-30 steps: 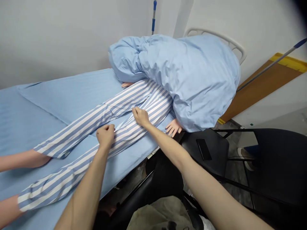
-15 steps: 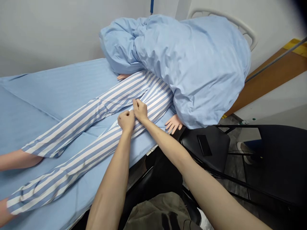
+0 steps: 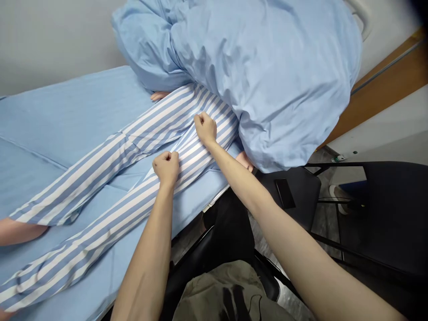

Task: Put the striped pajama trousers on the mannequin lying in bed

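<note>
Striped blue-and-white trousers [image 3: 197, 156] cover the legs of a figure, probably a manikin, lying on the bed. My left hand [image 3: 166, 167] is a fist on or just over the near thigh, towards the knee. Higher on that thigh, close to the hip, is my right hand [image 3: 205, 128], also curled into a fist. A gap of striped cloth lies between the two fists. Nothing shows inside either one. A bunched light-blue quilt [image 3: 267, 80] hides the figure's upper body. One of the figure's hands [image 3: 245, 160] pokes out from under the quilt's edge, partly behind my right forearm.
The bed has a light-blue sheet [image 3: 76, 111] and stands against a grey wall. Right of it, a black chair [image 3: 301, 183] carries a dark phone [image 3: 285, 193]. Another black chair [image 3: 394, 223] stands further right. My legs are close to the bed's edge.
My fists have moved apart along the thigh: the right one towards the hip, the left one towards the knee. Both stay closed. The camera view has shifted closer and lower.
</note>
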Demonstrator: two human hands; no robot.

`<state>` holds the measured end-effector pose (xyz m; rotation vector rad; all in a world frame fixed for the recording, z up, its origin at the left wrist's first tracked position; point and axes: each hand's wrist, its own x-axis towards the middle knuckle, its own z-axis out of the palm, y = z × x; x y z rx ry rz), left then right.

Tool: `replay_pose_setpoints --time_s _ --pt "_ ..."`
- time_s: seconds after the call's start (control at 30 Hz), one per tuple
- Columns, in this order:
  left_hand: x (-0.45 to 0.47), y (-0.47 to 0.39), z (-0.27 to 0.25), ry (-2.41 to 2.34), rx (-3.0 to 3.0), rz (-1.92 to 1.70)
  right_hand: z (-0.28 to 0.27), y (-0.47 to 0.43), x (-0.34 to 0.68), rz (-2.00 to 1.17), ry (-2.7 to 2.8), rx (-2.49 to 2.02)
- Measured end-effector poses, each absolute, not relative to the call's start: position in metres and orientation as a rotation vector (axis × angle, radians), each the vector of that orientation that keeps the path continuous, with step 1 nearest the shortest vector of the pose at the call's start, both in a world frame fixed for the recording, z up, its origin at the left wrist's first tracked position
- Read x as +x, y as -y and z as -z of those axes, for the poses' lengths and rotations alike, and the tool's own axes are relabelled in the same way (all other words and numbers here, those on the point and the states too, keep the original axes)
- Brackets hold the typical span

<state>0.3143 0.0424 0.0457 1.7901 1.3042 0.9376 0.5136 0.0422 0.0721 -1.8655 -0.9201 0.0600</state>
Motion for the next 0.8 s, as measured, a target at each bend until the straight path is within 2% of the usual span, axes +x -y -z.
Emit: replay_pose_setpoints --time_s 0.1,0.3,0.4,0.6,0.8 --pt "0.316 -0.044 -0.055 -1.289 1.727 -0.924 -0.063 -0.042 0.509 -0.077 0.886 -1.934" --pt "0.364 -0.048 -0.087 -1.110 1.418 -1.150 -0.067 -0.038 0.504 -0.052 0.863 -1.902" --pt "0.389 -0.046 -0.082 -1.120 1.309 -1.161 -0.069 -0.035 0.504 -0.042 0.867 -1.911" --pt "0.393 -0.042 -0.059 -1.110 1.477 -1.094 -0.070 -0.037 0.505 -0.069 0.917 -1.906" --pt "0.388 -0.040 -0.063 -1.123 1.571 -1.072 -0.080 -0.044 0.551 -0.056 1.098 -1.802"
